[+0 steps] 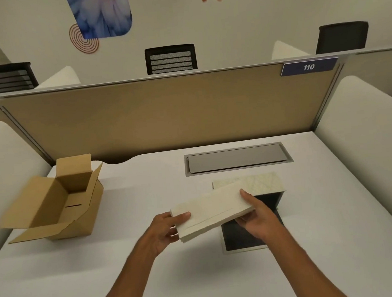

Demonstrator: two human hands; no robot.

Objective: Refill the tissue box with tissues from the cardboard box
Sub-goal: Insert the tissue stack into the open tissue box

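1. Tissue stack: pale cream slab, centre of frame, held in the air w/ both hands, tilted so its right end sits higher. It hangs over the tissue box and touches neither the box nor the desk, as far as I can tell.
2. Left hand grips the stack's lower-left end: thumb on top, other fingers curled beneath and mostly hidden.
3. Right hand grips the right end: thumb pressed on the top face, fingers wrapped under the edge, tips out of sight.
4. Tissue box: right of centre, open, dark inside. The stack and right hand cover much of the opening, so can't tell what's in it. Pale patterned lid stands behind the stack; its lower part is hidden.
5. Cardboard box: left of frame, well apart from the tissue box, flaps open, tipped toward the camera. Visible inside looks bare; near corner hidden by a flap.
6. White desk carries both boxes; grey cable hatch is set in it just behind the tissue box.
7. Tan partition across the back, w/ a blue "110" tag at upper right.
8. Above the partition: black chair backs and a wall w/ lettering cut off at the top edge.
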